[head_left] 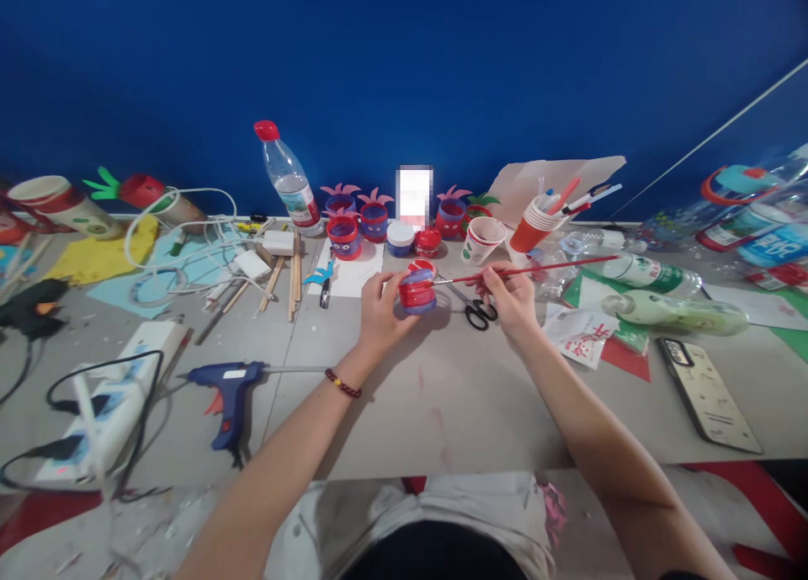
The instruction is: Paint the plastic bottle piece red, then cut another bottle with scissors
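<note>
Over the middle of the bench (391, 420), between its front edge and the row along its back edge, one small pot (417, 293), banded red and purple, sits in the left hand (380, 312), whose grip is closed on its left side, seemingly so that the right side is free for painting. The right hand (510, 296) has a narrow pinch on one red brush (568, 265), its bristles at the pot's red band; held well back from the tip, it probably allows light strokes and spares the fingers wet paint. Two jars, one red jar (427, 242) and one white-lidded jar (401, 238), stand just beyond, likely for a short reach. Toward the back edge I count five decorated pots (344, 243): three left of the jars, two right, one green-leaved and partly hidden behind a single patterned paper cup (486, 242). One pair of scissors (481, 314) lies below the right hand. One blue glue gun (236, 399) lies nearer the front edge, left of the left forearm, perhaps parked out of the way; one phone (710, 395) rests toward the front right corner, and one upright bottle (291, 188) stands at the back edge, left of centre.
</note>
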Motion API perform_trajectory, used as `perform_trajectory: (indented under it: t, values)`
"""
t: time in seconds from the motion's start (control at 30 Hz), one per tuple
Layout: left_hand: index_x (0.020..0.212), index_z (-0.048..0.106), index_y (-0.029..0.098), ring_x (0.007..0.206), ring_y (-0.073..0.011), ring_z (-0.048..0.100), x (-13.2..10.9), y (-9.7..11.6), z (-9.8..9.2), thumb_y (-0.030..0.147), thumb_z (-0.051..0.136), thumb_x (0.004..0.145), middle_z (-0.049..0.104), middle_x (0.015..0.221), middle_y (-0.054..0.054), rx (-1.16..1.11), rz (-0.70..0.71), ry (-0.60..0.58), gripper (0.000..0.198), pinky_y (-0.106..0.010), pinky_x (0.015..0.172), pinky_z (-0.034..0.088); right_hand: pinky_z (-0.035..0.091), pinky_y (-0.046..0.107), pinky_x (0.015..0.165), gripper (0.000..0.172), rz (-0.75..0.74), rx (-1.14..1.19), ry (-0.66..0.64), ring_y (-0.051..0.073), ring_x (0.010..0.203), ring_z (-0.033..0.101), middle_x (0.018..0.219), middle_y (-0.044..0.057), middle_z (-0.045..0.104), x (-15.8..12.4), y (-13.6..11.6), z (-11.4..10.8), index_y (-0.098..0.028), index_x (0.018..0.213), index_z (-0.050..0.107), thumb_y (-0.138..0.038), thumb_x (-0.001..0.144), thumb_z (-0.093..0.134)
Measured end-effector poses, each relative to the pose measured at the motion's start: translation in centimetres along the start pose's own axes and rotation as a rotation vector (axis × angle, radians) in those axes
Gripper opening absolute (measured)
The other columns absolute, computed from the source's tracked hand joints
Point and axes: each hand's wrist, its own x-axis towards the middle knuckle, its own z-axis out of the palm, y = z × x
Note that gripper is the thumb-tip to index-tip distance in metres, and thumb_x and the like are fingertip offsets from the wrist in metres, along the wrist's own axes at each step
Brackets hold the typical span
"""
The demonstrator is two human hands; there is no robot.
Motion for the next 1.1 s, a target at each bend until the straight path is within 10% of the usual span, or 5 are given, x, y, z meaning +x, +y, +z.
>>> perform_trajectory:
  t: [1.1]
  values:
    - [0.118,0.05,0.022,0.105,-0.0285,0.061,0.1,-0.2,0.1,0.035,0.075,0.071,0.063,0.112,-0.009,0.028,0.023,0.011,0.055,-0.045,0.094,0.048,0.037,0.021,0.04,0.042,0.041,0.033,-0.032,0.01,0.048,0.051,0.062,0.001,0.069,-0.5,-0.2,0.3,-0.021,0.079,0.06,-0.06,0.073,0.076]
